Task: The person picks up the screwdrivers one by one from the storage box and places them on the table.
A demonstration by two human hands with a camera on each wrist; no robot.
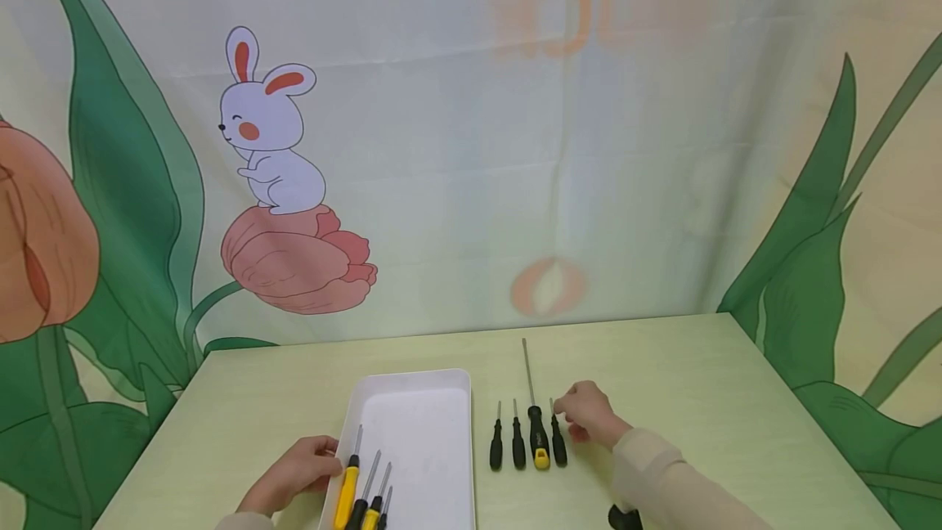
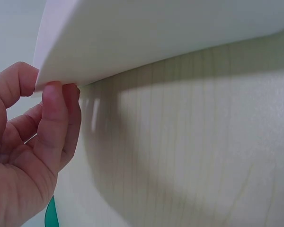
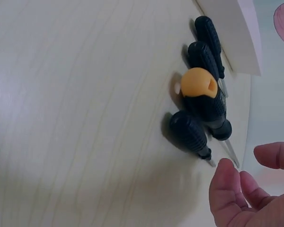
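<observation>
On the left, my left hand (image 1: 298,469) pinches the side rim of a white tray (image 1: 434,432) between thumb and fingers. Several screwdrivers lie inside that tray, among them a yellow-handled screwdriver (image 1: 346,497). Right of the tray is a row of screwdrivers. My right hand (image 1: 589,411) is by the shaft of the rightmost small black screwdriver (image 1: 559,444); in the right wrist view its thumb and fingers stand apart, nothing between them. Beside it lies a larger black screwdriver (image 1: 539,436) with a yellow handle end, then two small black screwdrivers (image 1: 518,446).
A black object (image 1: 625,518), partly cut off by the frame, lies beneath the right forearm. The pale wood-grain table (image 1: 692,383) runs back to a printed curtain (image 1: 441,145) with a rabbit and tulips. The tray's wall rises just left of the row.
</observation>
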